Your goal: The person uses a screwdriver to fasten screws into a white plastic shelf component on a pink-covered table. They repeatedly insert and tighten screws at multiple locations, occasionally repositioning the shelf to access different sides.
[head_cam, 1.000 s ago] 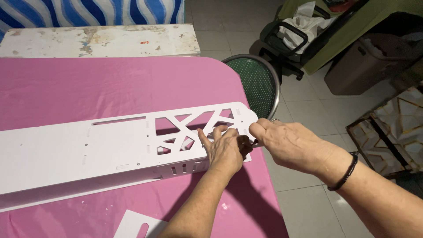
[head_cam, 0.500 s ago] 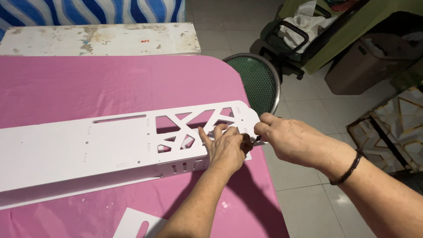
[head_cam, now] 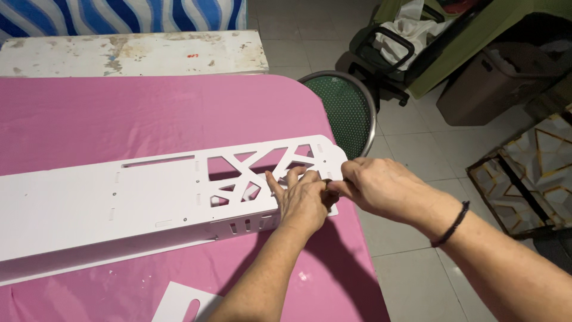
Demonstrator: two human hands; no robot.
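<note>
The left hand (head_cam: 305,200) and right hand (head_cam: 374,188) cover the near end of the white panel (head_cam: 119,206), hiding whatever sits between their fingertips. The panel's far end and a small white piece (head_cam: 182,304) run off the frame edges.

So the table (head_cam: 149,113) has a pink cloth over it, rounded at the far right corner. A long white panel (head_cam: 89,206) with triangle cutouts lies across it, reaching the right edge. Near the front edge there's a smaller white piece (head_cam: 179,304) with a slot, partly cut off.
</note>
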